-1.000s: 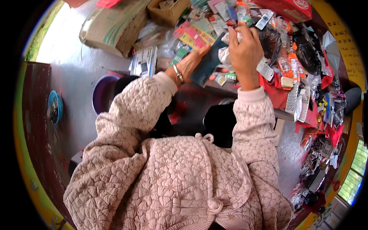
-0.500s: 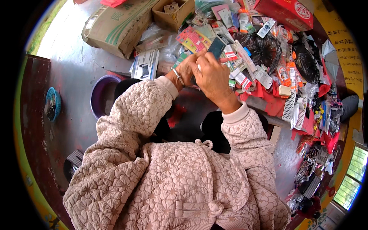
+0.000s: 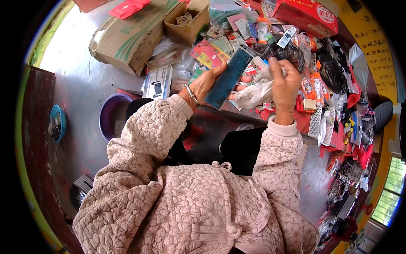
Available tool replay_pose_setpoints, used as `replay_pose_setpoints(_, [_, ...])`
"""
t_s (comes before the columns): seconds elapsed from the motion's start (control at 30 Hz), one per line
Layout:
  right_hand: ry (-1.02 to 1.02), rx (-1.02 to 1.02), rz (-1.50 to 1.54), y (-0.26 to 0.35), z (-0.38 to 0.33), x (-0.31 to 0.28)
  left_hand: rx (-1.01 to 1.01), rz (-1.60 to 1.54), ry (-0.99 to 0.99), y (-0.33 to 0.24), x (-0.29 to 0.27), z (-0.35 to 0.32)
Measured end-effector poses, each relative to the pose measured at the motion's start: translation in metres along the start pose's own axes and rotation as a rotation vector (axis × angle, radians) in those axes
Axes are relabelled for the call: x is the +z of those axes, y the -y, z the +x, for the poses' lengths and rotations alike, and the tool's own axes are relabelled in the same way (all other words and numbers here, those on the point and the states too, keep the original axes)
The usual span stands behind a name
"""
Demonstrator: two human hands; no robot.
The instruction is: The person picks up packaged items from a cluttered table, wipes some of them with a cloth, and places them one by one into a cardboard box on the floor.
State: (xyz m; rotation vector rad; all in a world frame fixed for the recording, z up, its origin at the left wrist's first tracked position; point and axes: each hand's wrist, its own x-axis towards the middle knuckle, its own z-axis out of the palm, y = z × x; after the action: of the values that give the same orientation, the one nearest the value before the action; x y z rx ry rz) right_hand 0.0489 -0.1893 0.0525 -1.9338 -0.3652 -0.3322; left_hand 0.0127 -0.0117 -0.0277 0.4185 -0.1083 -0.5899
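My left hand (image 3: 206, 82) grips a long, flat, dark blue rectangular thing (image 3: 230, 77) with a worn-looking face. It is held at a slant, its far end up and to the right, and the left fingertips show past its right edge. Just right of it, my right hand (image 3: 284, 82) is closed on a crumpled white cloth (image 3: 256, 94). The loose end of the cloth hangs towards the left fingertips. Both hands are above the near edge of a low table heaped with small packaged goods.
A long cardboard carton (image 3: 131, 38) and an open small box (image 3: 186, 25) stand at the back left. Black plastic bags (image 3: 332, 72) and a red box (image 3: 306, 17) lie to the right. A purple basin (image 3: 111, 114) and a blue basket (image 3: 58, 122) are on the left.
My hands were together over the dark blue thing. Now the right hand has moved away to the right with the white cloth, and more of the thing's face shows.
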Motion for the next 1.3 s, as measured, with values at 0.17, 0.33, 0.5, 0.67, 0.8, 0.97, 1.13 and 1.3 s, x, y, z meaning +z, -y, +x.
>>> replay_pose_setpoints(0.17, [0.031,-0.455,-0.460,-0.011,-0.014,0.034,-0.172,0.531,-0.461,0.023,0.003,0.008])
replay_pose_setpoints(0.33, [-0.342,-0.263,-0.817,-0.055,0.028,-0.006,-0.237,0.404,-0.112,0.020,0.014,-0.004])
replay_pose_setpoints(0.5, [-0.073,0.502,0.223,-0.061,0.021,-0.072,-0.081,0.326,-0.330,0.014,0.007,0.004])
replay_pose_setpoints(0.67, [0.458,0.325,0.330,-0.056,-0.017,-0.021,0.145,0.635,-0.504,0.029,0.005,0.018])
replay_pose_setpoints(0.8, [0.287,-0.019,0.213,-0.052,-0.024,0.009,0.154,1.002,-0.505,0.011,-0.038,0.004])
replay_pose_setpoints(0.97, [0.145,-0.100,0.135,-0.076,-0.015,0.000,0.246,1.353,-0.371,0.012,-0.024,0.021])
replay_pose_setpoints(1.13, [-0.355,0.069,0.299,-0.060,-0.014,-0.075,-0.058,0.755,-0.211,0.018,-0.009,0.026])
replay_pose_setpoints(1.3, [-0.348,0.263,0.813,-0.056,-0.094,-0.221,-0.193,0.856,-0.423,0.012,-0.038,0.006])
